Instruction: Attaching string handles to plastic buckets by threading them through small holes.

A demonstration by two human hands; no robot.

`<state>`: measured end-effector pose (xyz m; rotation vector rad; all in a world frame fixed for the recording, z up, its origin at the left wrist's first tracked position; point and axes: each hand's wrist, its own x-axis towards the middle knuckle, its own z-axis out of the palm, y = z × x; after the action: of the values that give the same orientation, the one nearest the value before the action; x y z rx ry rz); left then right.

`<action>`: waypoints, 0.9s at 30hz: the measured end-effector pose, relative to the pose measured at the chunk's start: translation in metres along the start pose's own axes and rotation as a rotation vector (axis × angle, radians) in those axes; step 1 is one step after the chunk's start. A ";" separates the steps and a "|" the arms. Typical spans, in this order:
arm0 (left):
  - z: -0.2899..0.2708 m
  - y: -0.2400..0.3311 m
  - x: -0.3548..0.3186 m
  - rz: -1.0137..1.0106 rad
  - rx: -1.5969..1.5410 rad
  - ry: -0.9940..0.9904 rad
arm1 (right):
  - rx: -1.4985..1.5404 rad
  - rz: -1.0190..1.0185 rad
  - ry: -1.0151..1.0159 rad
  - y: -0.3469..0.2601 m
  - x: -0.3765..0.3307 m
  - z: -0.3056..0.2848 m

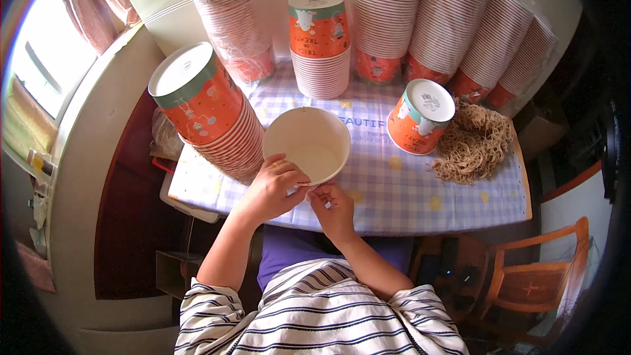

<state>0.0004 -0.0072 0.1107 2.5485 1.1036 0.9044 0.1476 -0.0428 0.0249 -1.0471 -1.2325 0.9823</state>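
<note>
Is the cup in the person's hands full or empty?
Empty. The paper cup held by the left hand and right hand tilts its mouth toward the camera, showing only a bare pale inside.

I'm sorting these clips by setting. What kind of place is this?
Probably a home or small workshop used for packing work. Tall stacks of paper cups crowd a small table with a checked cloth, a heap of dried noodles lies on it, and a curtained window and a wooden chair stand nearby.
</note>
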 end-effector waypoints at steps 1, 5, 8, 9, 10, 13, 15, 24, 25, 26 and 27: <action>0.000 0.000 0.000 0.004 -0.006 0.003 | 0.000 0.000 -0.002 0.000 0.000 0.000; 0.001 0.001 0.000 0.008 0.008 0.019 | -0.020 0.006 -0.005 -0.002 -0.001 0.000; 0.002 -0.001 0.000 0.018 0.004 0.032 | -0.058 0.011 -0.007 -0.007 0.000 0.000; 0.002 -0.002 0.000 0.024 0.002 0.036 | -0.088 -0.011 0.001 -0.008 0.001 0.000; 0.002 -0.002 0.001 0.030 0.001 0.039 | -0.089 -0.013 0.000 -0.008 0.001 -0.001; 0.002 -0.001 0.002 0.042 -0.013 0.050 | -0.153 -0.032 -0.016 -0.008 0.003 -0.002; 0.001 -0.001 0.001 0.034 -0.014 0.043 | -0.145 -0.048 0.000 -0.009 0.002 -0.001; -0.016 -0.011 -0.003 0.038 -0.022 -0.085 | -0.096 -0.122 0.168 0.007 0.008 -0.033; -0.021 -0.011 -0.003 0.069 0.024 -0.126 | -0.079 -0.096 0.231 0.009 0.012 -0.046; -0.024 -0.011 -0.003 0.074 0.022 -0.124 | -0.062 -0.068 0.295 0.010 0.018 -0.057; -0.027 -0.011 -0.003 0.054 0.043 -0.139 | -0.077 -0.059 0.304 0.009 0.026 -0.068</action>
<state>-0.0240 -0.0032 0.1261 2.6418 1.0297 0.7104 0.2169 -0.0214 0.0197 -1.1664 -1.0501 0.7045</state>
